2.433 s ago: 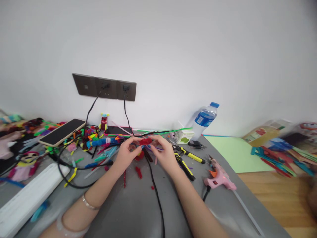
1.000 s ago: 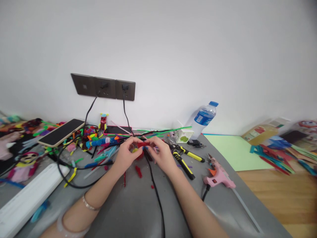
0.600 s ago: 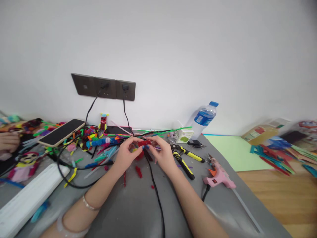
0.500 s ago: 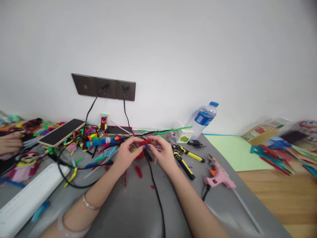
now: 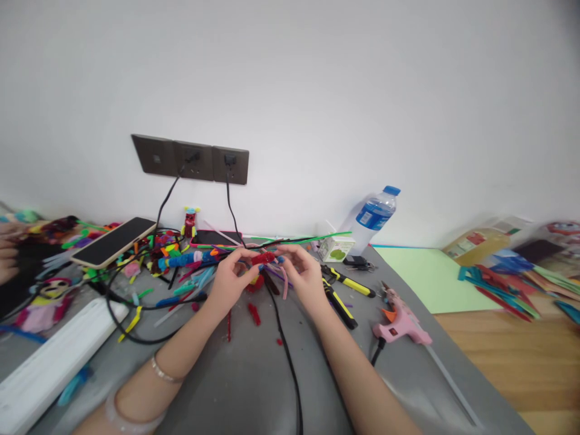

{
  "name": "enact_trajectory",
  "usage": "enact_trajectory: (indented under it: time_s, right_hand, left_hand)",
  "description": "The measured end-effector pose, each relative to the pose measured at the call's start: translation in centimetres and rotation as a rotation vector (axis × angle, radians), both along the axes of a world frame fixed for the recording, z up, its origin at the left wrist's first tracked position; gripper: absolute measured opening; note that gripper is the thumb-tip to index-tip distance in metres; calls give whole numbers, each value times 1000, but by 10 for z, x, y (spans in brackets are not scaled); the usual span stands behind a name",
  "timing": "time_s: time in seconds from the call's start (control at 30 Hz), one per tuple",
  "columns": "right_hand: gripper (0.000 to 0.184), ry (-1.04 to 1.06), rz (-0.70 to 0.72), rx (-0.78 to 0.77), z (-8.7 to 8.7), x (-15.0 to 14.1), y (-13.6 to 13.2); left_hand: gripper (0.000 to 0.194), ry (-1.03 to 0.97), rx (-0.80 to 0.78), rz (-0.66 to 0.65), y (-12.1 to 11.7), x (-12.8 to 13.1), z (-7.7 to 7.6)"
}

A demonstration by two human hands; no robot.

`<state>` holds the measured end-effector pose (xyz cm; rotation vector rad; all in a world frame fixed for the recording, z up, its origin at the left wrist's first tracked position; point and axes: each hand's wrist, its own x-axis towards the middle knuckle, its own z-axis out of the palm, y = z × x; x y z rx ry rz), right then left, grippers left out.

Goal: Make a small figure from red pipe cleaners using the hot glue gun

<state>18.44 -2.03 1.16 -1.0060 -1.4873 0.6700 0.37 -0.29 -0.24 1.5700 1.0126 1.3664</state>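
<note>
Between the thumb and fingers of my left hand (image 5: 231, 281) is a short, fuzzy red pipe-cleaner piece (image 5: 263, 258). My right hand (image 5: 304, 277) is just past the right end of this piece, its thumb and fingertips drawn together; whatever they pinch is too small to make out. Both hands have blue nails. Below them, partly covered, lies a round red and yellow piece (image 5: 254, 284). Another red fuzzy scrap (image 5: 254, 314) and a thin red stick (image 5: 229, 326) rest on the grey table (image 5: 235, 386) nearer to me.
Yellow-black pliers (image 5: 339, 302), a pink glue gun (image 5: 399, 326), a small white box (image 5: 336, 248) and a water bottle (image 5: 375, 214) stand or lie rightward. Leftward are a phone (image 5: 113, 241), white power strip (image 5: 63, 362), black cables, pipe-cleaner figures and another person's hand (image 5: 6, 257).
My right hand has shifted slightly right, its fingertips off the red piece's end. The red piece is tilted a little differently. The other person's hand at far left has moved outward.
</note>
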Motion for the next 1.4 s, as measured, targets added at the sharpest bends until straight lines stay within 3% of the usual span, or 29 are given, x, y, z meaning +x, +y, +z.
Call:
enact_trajectory:
  time_s: [0.2, 0.3, 0.4, 0.57, 0.73, 0.9, 1.07, 1.4]
  right_hand:
    - [25, 182, -361, 187, 3, 16, 8]
    - [22, 196, -434, 167, -1, 27, 15]
    - [19, 48, -343, 75, -11, 30, 20]
    - [15, -487, -130, 7, -31, 13, 17]
    - [31, -692, -125, -96, -33, 5, 10]
    - [25, -389, -209, -46, -21, 13, 14]
    - [31, -2, -309, -176, -11, 24, 18]
    - [36, 212, -503, -48, 7, 46, 21]
  left_hand:
    - [22, -124, -12, 125, 4, -2, 2]
    - [24, -150, -14, 163, 5, -3, 2]
    - [24, -144, -14, 156, 5, -2, 1]
    - [24, -134, -19, 137, 5, -2, 1]
    - [26, -113, -21, 109, 4, 0, 0]
    - [26, -104, -18, 114, 2, 1, -1]
    - [27, -161, -50, 139, 4, -2, 1]
    - [29, -216, -50, 212, 6, 0, 4]
